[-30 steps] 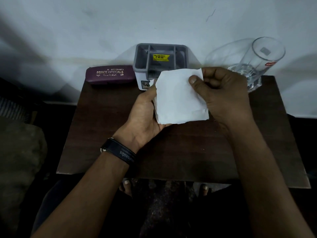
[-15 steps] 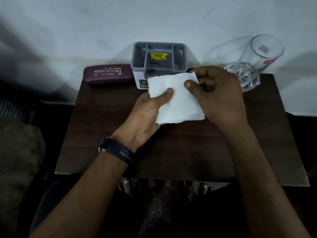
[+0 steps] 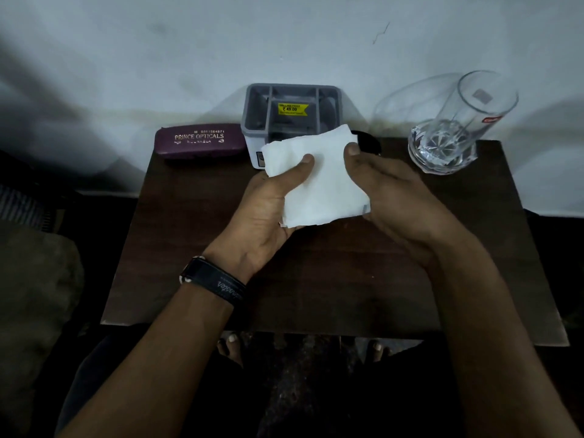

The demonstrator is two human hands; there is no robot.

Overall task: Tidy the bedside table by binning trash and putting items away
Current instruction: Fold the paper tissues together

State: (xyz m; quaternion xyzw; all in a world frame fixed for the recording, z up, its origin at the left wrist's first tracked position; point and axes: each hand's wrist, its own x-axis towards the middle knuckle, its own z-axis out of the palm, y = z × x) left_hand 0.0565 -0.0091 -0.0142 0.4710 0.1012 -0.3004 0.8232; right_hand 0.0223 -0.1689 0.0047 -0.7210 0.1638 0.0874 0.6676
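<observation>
A white paper tissue (image 3: 322, 181) is held above the dark wooden bedside table (image 3: 316, 279). My left hand (image 3: 268, 210) grips its left side, thumb pressed on top. My right hand (image 3: 395, 197) holds the right edge, thumb on the upper corner and fingers behind. Behind the tissue stands a grey compartment organiser (image 3: 290, 112) with a yellow price sticker. A maroon spectacle case (image 3: 199, 143) lies to its left. A clear drinking glass (image 3: 455, 128) stands at the back right corner.
A small black object (image 3: 366, 142) peeks out between the organiser and my right hand. A white wall rises right behind the table. Bedding or fabric (image 3: 34, 279) lies at the left. My bare feet (image 3: 234, 346) show under the table's front edge.
The tissue has tilted and dropped slightly toward my left hand, whose thumb now presses on top. My right hand has opened from a fist-like pinch to a looser hold on the right edge.
</observation>
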